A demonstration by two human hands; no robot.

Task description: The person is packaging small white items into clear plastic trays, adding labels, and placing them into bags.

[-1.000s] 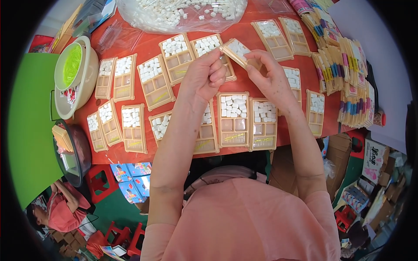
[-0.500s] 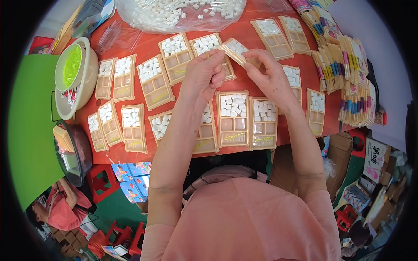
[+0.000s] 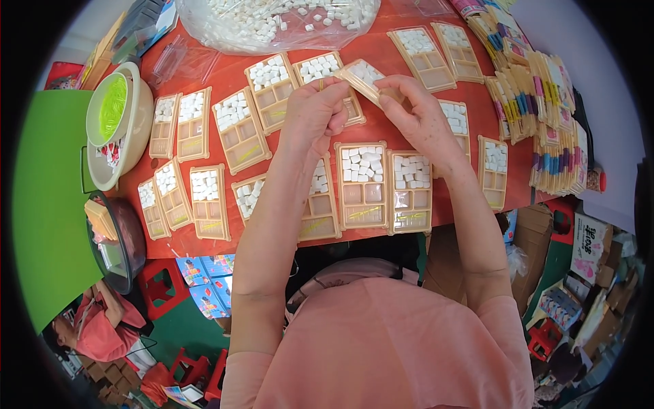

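Above the red table, a beige compartment tray with white cubes at its far end is held tilted between my two hands. My right hand grips its right side with thumb and fingers. At its left edge, my left hand is closed in a pinch; a small yellowish bit shows by the fingers, too small to name. Several similar trays lie around, such as one tray nearer me, with white cubes in the big section and thin yellow-green pieces in the long slot. Both forearms hide parts of other trays.
A clear bag of white cubes lies at the far edge. Stacked bundles of packs stand at the right. On the left are a cream basin holding a bowl of green strips, and a dark tub. Another person is at lower left.
My hands stay on the tray, which has shifted very slightly left in view. The whole scene drifts a little with the head; otherwise nothing visibly differs.
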